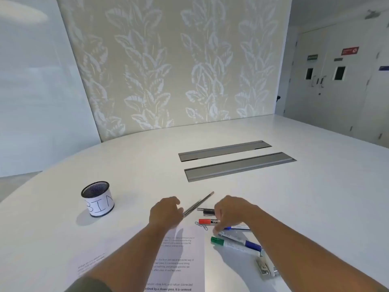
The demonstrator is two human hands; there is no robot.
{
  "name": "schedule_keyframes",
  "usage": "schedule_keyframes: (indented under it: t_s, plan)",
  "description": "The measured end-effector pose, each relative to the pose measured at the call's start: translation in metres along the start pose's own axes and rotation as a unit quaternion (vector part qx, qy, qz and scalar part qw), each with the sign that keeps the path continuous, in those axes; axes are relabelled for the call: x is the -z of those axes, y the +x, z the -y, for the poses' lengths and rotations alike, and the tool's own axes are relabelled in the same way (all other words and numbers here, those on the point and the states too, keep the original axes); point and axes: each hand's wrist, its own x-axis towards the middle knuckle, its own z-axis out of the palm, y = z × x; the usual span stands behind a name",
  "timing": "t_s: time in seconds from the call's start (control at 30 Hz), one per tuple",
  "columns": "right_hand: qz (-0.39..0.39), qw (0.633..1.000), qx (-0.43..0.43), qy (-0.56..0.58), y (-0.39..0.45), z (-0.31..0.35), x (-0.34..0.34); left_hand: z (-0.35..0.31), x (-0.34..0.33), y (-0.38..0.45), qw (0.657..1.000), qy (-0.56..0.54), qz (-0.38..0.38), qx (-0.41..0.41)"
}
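- I see a smooth white bench point(315, 207) with a curved far edge, set against a wall point(168, 70) printed with pale leaves.
- Two long grey metal flaps point(224, 150) lie flush in the bench, well beyond the hands, with bare surface around them.
- My left hand point(165, 213) pinches the near end of a slim grey pencil point(199, 204), which slants away to the right and shows a pinkish far tip.
- My right hand point(231, 213) curls down over the pile of markers. I cannot tell whether it grips one.
- In the pile are a red-capped marker point(207, 221), a green-capped marker point(217, 240) and a wire paper clip point(201, 225), close together.
- A printed sheet point(181, 260) lies flat under my left forearm.
- A round black mesh cup point(97, 199) with a paper label reading BIN stands well to the left.
- A metal stapler point(266, 266) lies near the right forearm.
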Motion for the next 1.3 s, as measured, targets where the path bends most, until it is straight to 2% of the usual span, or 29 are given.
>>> schedule_keyframes:
  t_s: [0.17, 0.23, 0.7, 0.9, 1.3]
  plan:
    - [0.075, 0.997, -0.014, -0.011, 0.002, -0.007, -0.019, -0.004, -0.019, -0.001, 0.999, 0.016, 0.029, 0.007]
    - [0.075, 0.997, -0.013, -0.004, 0.006, -0.012, -0.023, -0.006, -0.023, 0.0, 0.999, 0.026, 0.023, 0.008]
    - [-0.051, 0.998, -0.02, 0.044, 0.034, -0.028, -0.046, -0.013, -0.037, 0.007, 0.998, 0.056, 0.041, -0.006]
    - [-0.134, 0.99, -0.025, 0.025, 0.036, -0.037, -0.053, -0.026, -0.043, 0.006, 0.998, 0.042, 0.039, -0.004]
    - [-0.155, 0.985, -0.079, 0.016, 0.039, -0.057, -0.06, -0.046, -0.048, 0.019, 0.999, -0.011, 0.033, 0.015]
